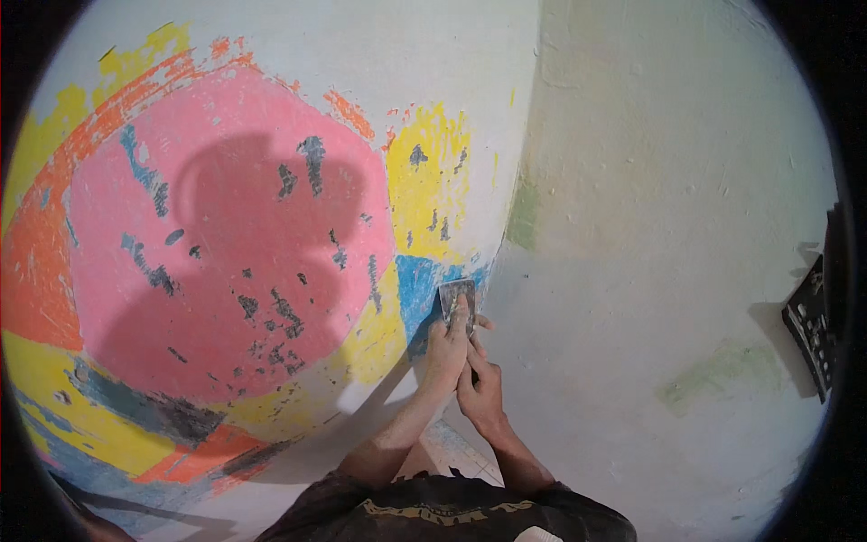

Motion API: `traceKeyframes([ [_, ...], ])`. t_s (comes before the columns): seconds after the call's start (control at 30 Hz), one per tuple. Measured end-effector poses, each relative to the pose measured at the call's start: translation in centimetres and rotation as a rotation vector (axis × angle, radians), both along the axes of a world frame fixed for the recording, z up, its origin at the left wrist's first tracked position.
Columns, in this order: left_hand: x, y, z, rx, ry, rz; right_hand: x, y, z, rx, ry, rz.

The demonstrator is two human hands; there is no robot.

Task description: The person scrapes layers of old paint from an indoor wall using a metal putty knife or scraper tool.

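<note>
A flat metal scraper (448, 294) with a worn, paint-smeared blade lies against a blue painted patch (416, 284) of the wall, close to the corner. My left hand (447, 352) is on the scraper, one finger stretched along the face of the blade. Just below and to the right, my right hand (481, 386) closes around the lower end of the same tool. My fingers hide the handle. Whitish dust or paint marks the blade.
A large pink painted shape (230, 101) with grey scraped spots fills the left wall, among yellow (423, 183) and orange (37, 291) areas. An off-white wall (609, 305) meets it at the corner. A dark, white-speckled object (811, 325) juts in at far right.
</note>
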State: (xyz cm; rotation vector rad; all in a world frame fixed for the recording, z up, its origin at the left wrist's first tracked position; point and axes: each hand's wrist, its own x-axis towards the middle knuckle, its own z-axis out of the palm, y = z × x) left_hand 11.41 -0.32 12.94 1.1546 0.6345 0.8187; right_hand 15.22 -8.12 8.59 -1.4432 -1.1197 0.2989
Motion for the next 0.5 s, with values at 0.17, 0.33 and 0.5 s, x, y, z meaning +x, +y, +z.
traceKeyframes([
  [0.17,-0.2,0.4,0.6,0.005,-0.045,-0.008,0.0,0.7,-0.3,0.013,-0.095,-0.055],
  [0.33,-1.4,0.3,0.1,0.032,-0.054,-0.014,-1.1,0.6,-2.8,0.160,-0.178,-0.012],
  [0.5,-0.8,1.5,1.2,0.035,-0.070,-0.139,-3.1,-1.2,-2.6,0.180,0.430,0.114],
])
